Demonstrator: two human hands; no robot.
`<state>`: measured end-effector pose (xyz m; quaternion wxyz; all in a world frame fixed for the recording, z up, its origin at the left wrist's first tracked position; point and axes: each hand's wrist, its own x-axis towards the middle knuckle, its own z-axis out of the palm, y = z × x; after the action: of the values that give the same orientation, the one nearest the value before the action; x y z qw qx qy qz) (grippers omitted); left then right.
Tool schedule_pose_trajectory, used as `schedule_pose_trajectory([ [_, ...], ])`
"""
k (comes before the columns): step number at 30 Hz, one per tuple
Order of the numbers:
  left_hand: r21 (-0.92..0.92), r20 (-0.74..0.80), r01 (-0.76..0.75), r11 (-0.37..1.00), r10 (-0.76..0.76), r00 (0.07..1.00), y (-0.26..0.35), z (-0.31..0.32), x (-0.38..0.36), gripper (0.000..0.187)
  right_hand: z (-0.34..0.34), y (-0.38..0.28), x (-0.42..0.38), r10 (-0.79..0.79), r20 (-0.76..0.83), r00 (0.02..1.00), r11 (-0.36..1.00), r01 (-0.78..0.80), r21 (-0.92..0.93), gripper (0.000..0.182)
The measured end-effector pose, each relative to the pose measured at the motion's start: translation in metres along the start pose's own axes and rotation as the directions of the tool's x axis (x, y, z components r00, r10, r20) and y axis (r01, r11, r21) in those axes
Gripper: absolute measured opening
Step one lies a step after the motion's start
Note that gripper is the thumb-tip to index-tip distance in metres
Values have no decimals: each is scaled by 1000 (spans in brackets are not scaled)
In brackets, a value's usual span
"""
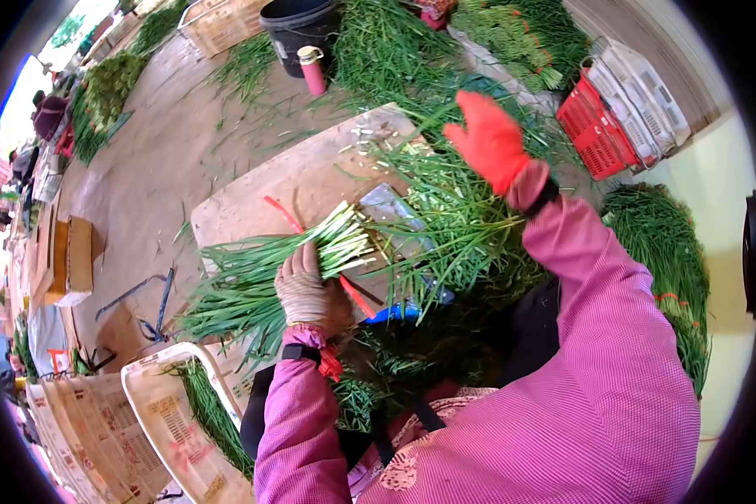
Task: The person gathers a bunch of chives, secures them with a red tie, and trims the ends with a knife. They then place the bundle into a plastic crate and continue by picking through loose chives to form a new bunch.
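My left hand [302,290], in a pale knit glove, is closed over a bunch of garlic chives [252,277] lying on a wooden board [252,197]. The white stem ends point right. A red strip [357,296] runs beneath the bunch and shows on both sides of it. My right hand [489,139], in an orange-red glove, is raised over the far right, thumb apart from the fingers, with nothing visible in it. Below it spreads a loose heap of chives [470,227]. Between bunch and heap lies a wide blade [395,214] with a blue handle [393,314], partly under leaves.
A black bucket [298,29] and a pink bottle [312,71] stand beyond the board. Red crates [595,130] and tied chives [659,252] are at right. A pale crate [155,403] holding chives sits at lower left, near black straps [153,307] on the floor.
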<state>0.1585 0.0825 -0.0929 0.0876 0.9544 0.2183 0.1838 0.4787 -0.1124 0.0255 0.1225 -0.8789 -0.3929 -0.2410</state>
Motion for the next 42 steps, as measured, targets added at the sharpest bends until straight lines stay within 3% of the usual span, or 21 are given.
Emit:
schedule_pose_trajectory([
  [1,17,21,8,1000,-9,1000,-6,7,0,83,-9,-14,-29,61,267,962,970,-120,211,67],
  [3,60,83,43,997,-48,995,-8,10,1,83,-34,-60,-89,-40,599,800,973,-105,205,86],
  [5,62,90,46,997,-51,995,-11,13,3,84,-27,-88,-147,-160,755,636,987,86,137,97],
  [7,71,102,58,996,-65,993,-12,10,3,85,-2,-98,-189,-171,684,710,981,189,49,99],
  [9,73,160,76,994,-87,983,-11,6,7,88,23,-98,-203,-162,583,796,986,152,66,99],
  [12,149,235,79,986,-113,965,-6,-2,13,89,33,-85,-204,-102,436,894,927,244,-284,76],
  [13,199,261,73,977,-125,957,-4,-3,16,89,40,-72,-196,-68,445,893,993,104,-57,68],
  [15,168,221,82,982,-119,968,-10,1,16,84,26,-69,-181,48,385,922,982,-114,151,58],
  [16,218,168,51,975,-89,982,-11,1,17,82,10,-70,-173,181,426,886,877,-342,338,46],
  [17,267,118,20,964,-53,992,-14,3,17,80,6,-73,-174,184,427,885,878,-343,334,46],
  [19,227,142,57,972,-91,986,-22,13,19,79,-1,-81,-183,305,566,766,665,-597,449,38],
  [21,115,184,59,992,-80,980,-32,21,21,80,-1,-104,-202,208,566,798,464,-590,661,28],
  [22,130,184,70,989,-93,979,-31,19,21,79,17,-119,-220,204,433,878,362,-479,800,27],
  [25,-3,193,118,993,-116,974,-33,18,21,79,29,-134,-252,199,613,765,483,-621,617,36],
  [28,6,169,118,993,-117,979,-34,20,21,83,25,-98,-241,234,610,757,600,-606,522,35],
  [29,4,171,117,993,-116,978,-34,20,20,85,19,-79,-231,278,740,612,506,-749,428,32],
  [30,32,195,106,994,-111,975,-35,19,20,87,19,-56,-228,262,590,764,498,-631,595,26],
  [32,55,203,98,994,-107,973,-31,17,21,88,51,-10,-230,383,377,843,706,-531,468,27],
  [37,77,171,53,996,-66,983,-35,22,16,86,68,59,-188,569,175,803,806,-587,76,24],
  [40,96,150,63,993,-77,986,-38,27,15,87,39,45,-167,512,285,810,763,-581,282,28],
  [42,76,156,83,994,-94,983,-34,24,14,88,19,0,-165,384,467,796,558,-604,569,29],
])
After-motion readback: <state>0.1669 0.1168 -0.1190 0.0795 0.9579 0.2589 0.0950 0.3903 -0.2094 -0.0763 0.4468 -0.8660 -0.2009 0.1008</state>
